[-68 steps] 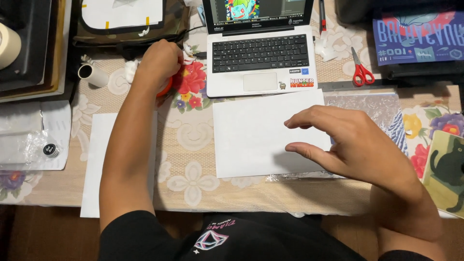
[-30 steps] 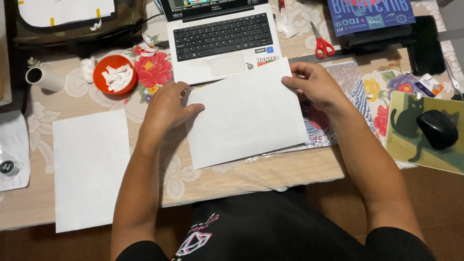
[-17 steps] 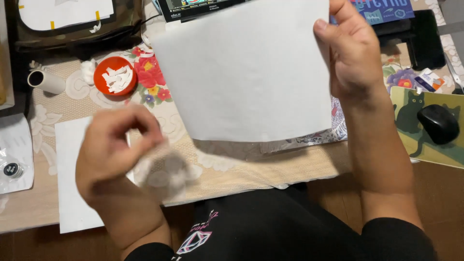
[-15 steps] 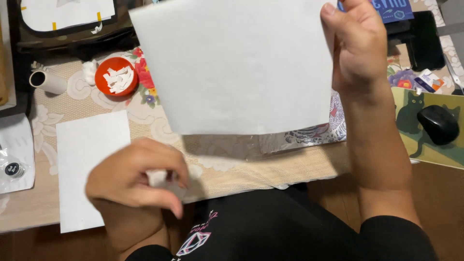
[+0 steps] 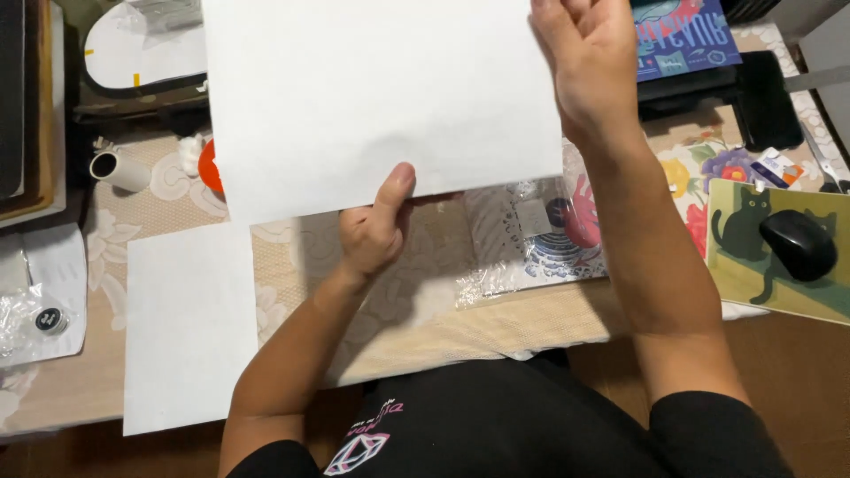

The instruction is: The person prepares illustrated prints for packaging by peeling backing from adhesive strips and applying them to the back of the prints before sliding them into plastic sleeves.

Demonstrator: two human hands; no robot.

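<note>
A large white paper sheet (image 5: 372,97) is lifted off the table and held up in front of the camera, hiding the laptop behind it. My left hand (image 5: 376,226) pinches the sheet's lower edge, thumb on the near face. My right hand (image 5: 589,62) grips its upper right edge. A second white sheet (image 5: 190,327) lies flat on the table at the left, untouched.
A clear plastic sleeve with a printed picture (image 5: 540,239) lies under the lifted sheet. A black mouse (image 5: 799,243) sits on a cat-pattern mat (image 5: 770,283) at the right. A small white cup (image 5: 118,168) and an orange round thing (image 5: 209,166) are at the left. A book (image 5: 677,35) lies far right.
Both hands lifted the sheet off the table. My left hand let go briefly, dropped low, then came back up and took the sheet's lower edge.
</note>
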